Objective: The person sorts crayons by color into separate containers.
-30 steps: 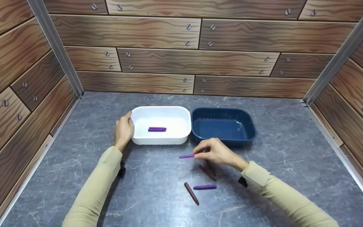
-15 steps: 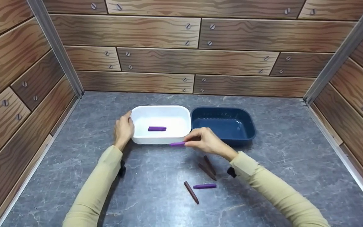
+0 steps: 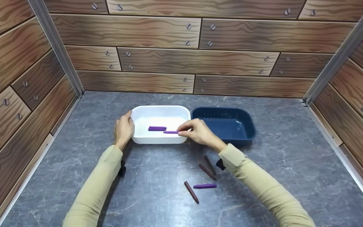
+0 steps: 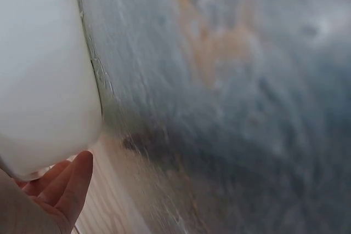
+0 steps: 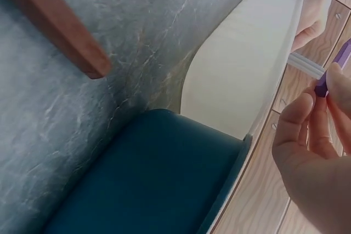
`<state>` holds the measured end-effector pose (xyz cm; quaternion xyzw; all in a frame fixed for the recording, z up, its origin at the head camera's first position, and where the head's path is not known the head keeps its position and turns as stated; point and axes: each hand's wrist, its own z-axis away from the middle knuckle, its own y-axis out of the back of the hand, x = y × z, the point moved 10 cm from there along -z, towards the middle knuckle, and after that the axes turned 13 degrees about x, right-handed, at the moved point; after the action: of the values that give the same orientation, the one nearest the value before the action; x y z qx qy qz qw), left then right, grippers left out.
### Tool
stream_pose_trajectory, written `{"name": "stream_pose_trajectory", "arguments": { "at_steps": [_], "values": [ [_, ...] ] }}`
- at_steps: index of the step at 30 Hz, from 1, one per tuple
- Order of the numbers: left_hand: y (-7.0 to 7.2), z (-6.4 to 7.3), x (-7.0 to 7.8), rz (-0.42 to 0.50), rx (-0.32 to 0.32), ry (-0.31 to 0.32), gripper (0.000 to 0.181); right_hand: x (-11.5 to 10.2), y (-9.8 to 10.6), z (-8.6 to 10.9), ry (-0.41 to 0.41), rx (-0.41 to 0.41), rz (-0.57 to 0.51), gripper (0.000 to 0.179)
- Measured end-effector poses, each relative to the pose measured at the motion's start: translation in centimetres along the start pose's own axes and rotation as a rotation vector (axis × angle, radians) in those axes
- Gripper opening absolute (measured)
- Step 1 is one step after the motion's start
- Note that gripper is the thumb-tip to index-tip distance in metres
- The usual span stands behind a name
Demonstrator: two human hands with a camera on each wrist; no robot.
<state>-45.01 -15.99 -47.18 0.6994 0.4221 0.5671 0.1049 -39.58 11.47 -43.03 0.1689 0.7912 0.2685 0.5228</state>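
My right hand (image 3: 198,130) pinches a purple crayon (image 3: 170,132) between thumb and fingers above the white tub (image 3: 161,141). The crayon's end shows between the fingertips in the right wrist view. Inside the tub two more purple crayons (image 3: 157,128) lie side by side. My left hand (image 3: 124,129) rests against the tub's left end, its fingers touching the outer wall. In the left wrist view those fingers (image 4: 77,187) lie at the tub's corner.
A dark blue tub (image 3: 224,138) stands against the white tub's right end. Nearer the front lie another purple crayon (image 3: 204,186), a brown crayon (image 3: 191,192) and two more brown crayons (image 3: 207,172) close together. Wood-patterned walls (image 3: 197,60) enclose the grey marbled table (image 3: 156,183).
My right hand has carried the purple crayon from above the table, forward and left, to over the white tub. The left hand has stayed at the tub's end.
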Motion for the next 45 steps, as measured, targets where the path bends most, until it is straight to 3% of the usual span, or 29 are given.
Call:
{"name": "stream_pose_trajectory", "arguments": {
  "at_steps": [17,35,45],
  "values": [
    [0.1,0.2,-0.3,-0.010,0.019,0.005,0.042,0.9,-1.1,-2.2,-0.026,0.091,0.028,0.010],
    [0.1,0.0,0.0,-0.022,0.017,0.002,0.042,1.4,-3.3,-4.6,-0.059,0.098,0.038,0.013],
    [0.1,0.0,-0.1,-0.018,0.022,-0.003,0.043,2.1,-4.3,-6.1,-0.120,0.082,0.018,0.015]
  ]
}}
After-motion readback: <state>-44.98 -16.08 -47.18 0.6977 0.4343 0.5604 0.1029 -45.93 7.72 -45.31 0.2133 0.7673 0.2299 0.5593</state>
